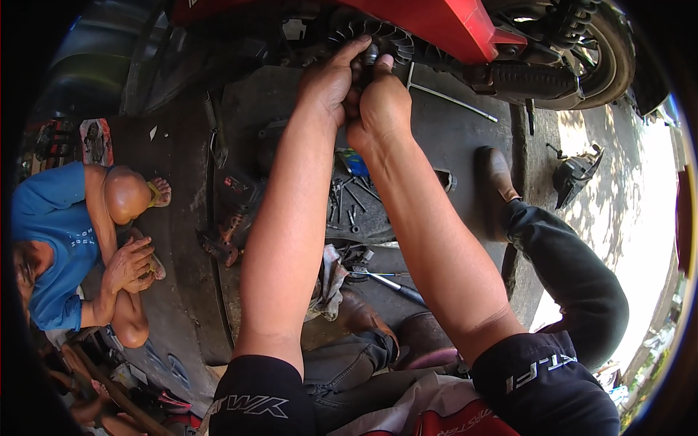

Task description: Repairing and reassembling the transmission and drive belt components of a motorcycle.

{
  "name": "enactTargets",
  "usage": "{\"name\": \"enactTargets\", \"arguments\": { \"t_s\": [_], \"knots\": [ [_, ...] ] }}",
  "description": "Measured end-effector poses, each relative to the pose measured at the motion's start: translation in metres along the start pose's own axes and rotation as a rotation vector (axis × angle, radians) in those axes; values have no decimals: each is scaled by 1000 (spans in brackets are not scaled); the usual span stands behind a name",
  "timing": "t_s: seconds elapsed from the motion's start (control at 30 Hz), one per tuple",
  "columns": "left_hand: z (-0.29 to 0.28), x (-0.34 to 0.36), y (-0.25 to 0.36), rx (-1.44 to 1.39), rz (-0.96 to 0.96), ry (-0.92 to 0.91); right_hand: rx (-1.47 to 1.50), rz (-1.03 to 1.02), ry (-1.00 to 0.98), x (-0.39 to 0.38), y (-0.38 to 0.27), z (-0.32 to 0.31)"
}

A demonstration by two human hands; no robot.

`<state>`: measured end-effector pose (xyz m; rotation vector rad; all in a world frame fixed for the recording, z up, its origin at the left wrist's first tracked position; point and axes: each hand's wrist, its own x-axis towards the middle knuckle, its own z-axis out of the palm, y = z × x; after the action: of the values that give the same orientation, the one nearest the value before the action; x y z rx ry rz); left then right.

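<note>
Metal cylinder (371, 54), grasped between left hand (327, 86) and right hand (385, 98) at the finned wheel (398, 45), looks stiff, probably dense and slick if oily, best held around its barrel

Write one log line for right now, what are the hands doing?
left hand: at metal cylinder | right hand: at same cylinder | grip: partly hidden | beside: finned fan wheel

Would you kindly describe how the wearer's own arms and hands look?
The left hand and right hand are ungloved. The black left sleeve and black right sleeve end near the elbows, each with pale lettering.
</note>
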<state>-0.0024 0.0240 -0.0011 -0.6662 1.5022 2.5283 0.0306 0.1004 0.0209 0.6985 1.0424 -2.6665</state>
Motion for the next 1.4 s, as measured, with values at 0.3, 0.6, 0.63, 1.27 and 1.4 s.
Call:
{"name": "enactTargets", "arguments": {
  "t_s": [0.3,0.6,0.63,1.27,1.4],
  "knots": [
    [-2,6,-2,50,29,12,-14,-7,-35,4,0,-1],
    [1,2,1,26,8,-8,-42,-11,-12,0,-2,2],
    [-1,2,2,26,7,-9,-42,-12,-10,1,-1,0],
    [-8,-16,5,244,-124,-90,-173,18,-133,-27,6,-32],
    [-44,-64,-6,610,-92,-227,-498,-17,-115,-55,40,-64]
  ]
}}
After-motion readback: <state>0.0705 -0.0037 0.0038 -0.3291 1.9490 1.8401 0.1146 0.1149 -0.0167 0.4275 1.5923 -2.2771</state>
